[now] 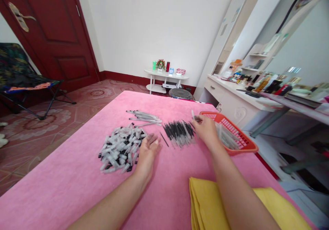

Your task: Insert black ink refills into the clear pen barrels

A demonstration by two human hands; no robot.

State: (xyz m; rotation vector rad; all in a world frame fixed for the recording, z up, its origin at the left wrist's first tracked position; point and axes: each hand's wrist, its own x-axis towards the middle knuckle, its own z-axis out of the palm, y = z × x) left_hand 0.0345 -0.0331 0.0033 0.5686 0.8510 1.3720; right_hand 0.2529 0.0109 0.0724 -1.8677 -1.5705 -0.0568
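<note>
My right hand (206, 130) is closed around a slim translucent pen barrel (192, 113), whose pale end sticks up past the fingers beside the basket. My left hand (148, 151) is slightly blurred, with its fingers loosely apart and nothing visible in them. It rests at the right edge of a heap of clear and black pen caps (119, 151). Between the hands lies a bunch of black-filled pen refills (180, 132), with one refill (164, 139) apart on its left. Several assembled-looking pens (144, 116) lie behind the caps.
A red plastic basket (243, 139) holding translucent barrels (226, 135) stands at the table's right side, partly behind my right arm. Folded yellow cloth (205, 202) lies at the front right of the pink-covered table (77, 175). Beyond are a cluttered dresser (231, 96) and a folding chair (25, 75).
</note>
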